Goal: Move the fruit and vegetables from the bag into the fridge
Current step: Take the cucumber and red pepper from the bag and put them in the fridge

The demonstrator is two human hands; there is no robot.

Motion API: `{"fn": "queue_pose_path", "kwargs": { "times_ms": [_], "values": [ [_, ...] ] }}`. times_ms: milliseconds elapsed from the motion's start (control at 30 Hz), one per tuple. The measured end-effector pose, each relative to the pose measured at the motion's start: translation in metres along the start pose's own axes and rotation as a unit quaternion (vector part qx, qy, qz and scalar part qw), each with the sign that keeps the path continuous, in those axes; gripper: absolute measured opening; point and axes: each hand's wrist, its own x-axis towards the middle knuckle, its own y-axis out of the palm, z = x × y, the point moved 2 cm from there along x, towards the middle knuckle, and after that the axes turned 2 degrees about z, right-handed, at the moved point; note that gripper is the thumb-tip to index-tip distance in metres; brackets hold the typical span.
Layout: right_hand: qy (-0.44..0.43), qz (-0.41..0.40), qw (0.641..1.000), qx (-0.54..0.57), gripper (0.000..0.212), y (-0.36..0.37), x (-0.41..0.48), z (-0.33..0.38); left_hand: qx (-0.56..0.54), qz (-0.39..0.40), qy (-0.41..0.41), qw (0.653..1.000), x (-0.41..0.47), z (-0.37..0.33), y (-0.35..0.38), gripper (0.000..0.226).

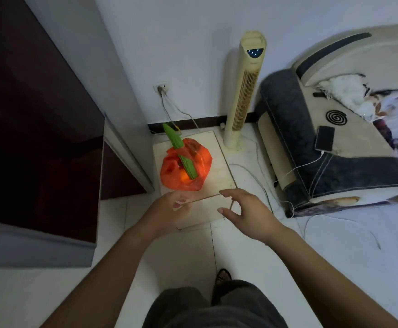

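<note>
An orange plastic bag (188,166) sits on a small pale wooden table (219,171) against the wall. A long green ridged gourd (180,150) sticks out of the bag's top, and orange and red produce shows through the plastic. My left hand (172,207) hovers just in front of the bag, fingers apart, holding nothing. Over the table's near right corner, my right hand (243,209) is spread with the thumb and fingers curved, also holding nothing. The dark red fridge (39,129) stands at the left with its door closed.
A tall cream tower fan (243,91) stands behind the table. A sofa (323,138) with a phone (324,138) on its arm fills the right. Cables (259,181) trail from a wall socket (162,87) across the white tiled floor. My foot (223,275) is below.
</note>
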Motion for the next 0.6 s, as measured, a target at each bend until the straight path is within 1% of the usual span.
{"fn": "queue_pose_path", "kwargs": {
  "times_ms": [133, 233, 333, 467, 600],
  "values": [
    [-0.037, 0.026, 0.999, -0.001, 0.040, -0.010, 0.040, 0.004, -0.021, 0.002, -0.032, 0.999, 0.016, 0.007, -0.010, 0.008],
    [-0.045, 0.037, 0.998, 0.003, 0.038, -0.010, 0.070, 0.007, -0.003, -0.006, -0.063, 0.998, 0.032, 0.015, -0.024, 0.017],
    [-0.027, 0.064, 0.998, -0.006, 0.043, -0.006, 0.098, 0.006, -0.017, -0.026, -0.076, 0.997, 0.055, 0.023, -0.037, 0.022],
    [-0.008, 0.089, 0.996, -0.031, 0.046, -0.008, 0.139, -0.002, -0.075, -0.041, -0.094, 0.992, 0.100, 0.040, -0.051, 0.010],
    [0.015, 0.098, 0.994, -0.035, 0.047, -0.017, 0.185, -0.005, -0.089, -0.043, -0.115, 0.989, 0.148, 0.049, -0.065, 0.010]
  ]
}}
